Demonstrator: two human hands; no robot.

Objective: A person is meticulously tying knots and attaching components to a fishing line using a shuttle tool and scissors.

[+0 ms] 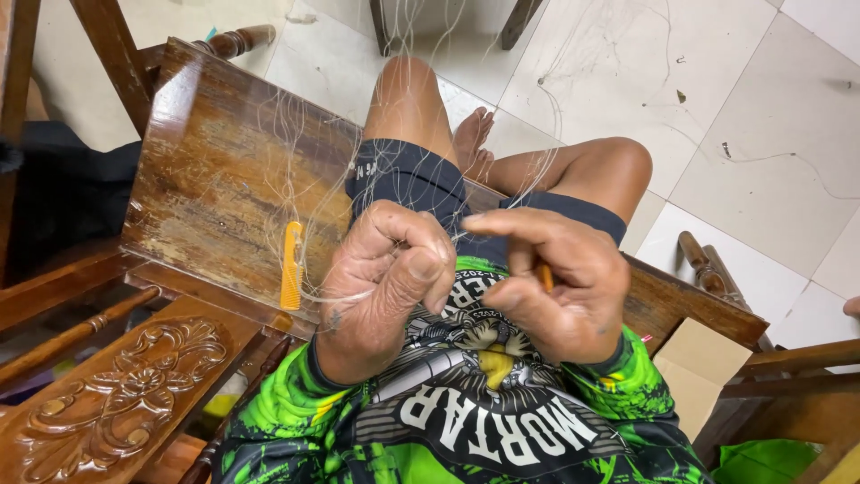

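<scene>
Pinching thin clear fishing net (408, 134) between both hands over the lap, left hand (385, 269) clenches the strands, right hand (560, 282) grips an orange needle (545, 276); net looks light, limp, tangle-prone, best held at knots, orange gauge (291, 266) on bench (224, 170).

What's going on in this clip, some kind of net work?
A person seated on a wooden bench works fine, pale netting with both hands. The left hand pinches strands in a closed grip; the right hand is closed around a small orange tool. An orange flat tool lies on the bench, threaded with line.
</scene>
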